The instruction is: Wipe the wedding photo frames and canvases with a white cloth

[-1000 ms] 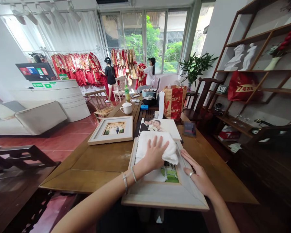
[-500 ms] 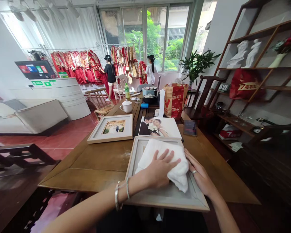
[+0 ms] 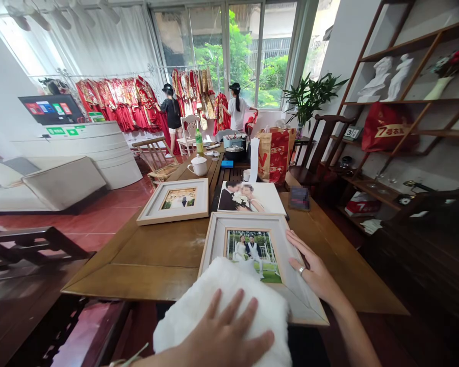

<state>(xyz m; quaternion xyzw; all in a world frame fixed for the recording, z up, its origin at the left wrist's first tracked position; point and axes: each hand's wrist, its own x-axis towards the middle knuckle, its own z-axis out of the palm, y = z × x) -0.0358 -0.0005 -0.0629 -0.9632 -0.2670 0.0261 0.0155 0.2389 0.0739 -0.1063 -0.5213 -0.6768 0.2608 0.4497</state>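
A pale wooden picture frame [image 3: 217,236] with a wedding photo lies on the brown table [image 3: 164,255] right in front of me. My left hand [image 3: 224,339] lies flat with fingers spread on a white cloth [image 3: 199,300] that covers the frame's near edge. My right hand [image 3: 313,270] rests flat on the frame's right side, fingers stretched out, a ring on one finger. Nothing is gripped in either hand.
A second framed photo [image 3: 176,200] and an unframed print [image 3: 250,198] lie further up the table, with a small card [image 3: 299,198], a white teapot [image 3: 199,165] and a red bag [image 3: 274,155]. Two people [image 3: 237,109] stand at red garments by the window. Shelves stand at right.
My left hand has drawn the white cloth down the frame toward me, uncovering the photo. My right hand stays on the frame's right side.
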